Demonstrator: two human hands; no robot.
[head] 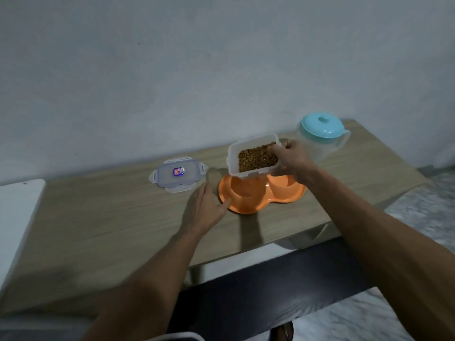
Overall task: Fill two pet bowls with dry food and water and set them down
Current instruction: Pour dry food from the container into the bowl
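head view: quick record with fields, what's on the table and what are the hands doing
bowl: orange plastic double pet bowl on the wooden table
food: clear rectangular plastic tub of brown kibble, open, tilted above the bowl
right hand: grips the tub's right side
left hand: flat on the table, thumb at the bowl's rim
lid: clear snap-lock lid, left of the bowl
jug: clear plastic jug with turquoise lid, behind right hand

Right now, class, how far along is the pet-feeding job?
Done: the lid is off, lying on the table. In hand: the right hand holds the food container tilted over the orange double bowl, while the left hand touches its rim. Left: no kibble or water shows in the bowl, and the pitcher stands closed behind.
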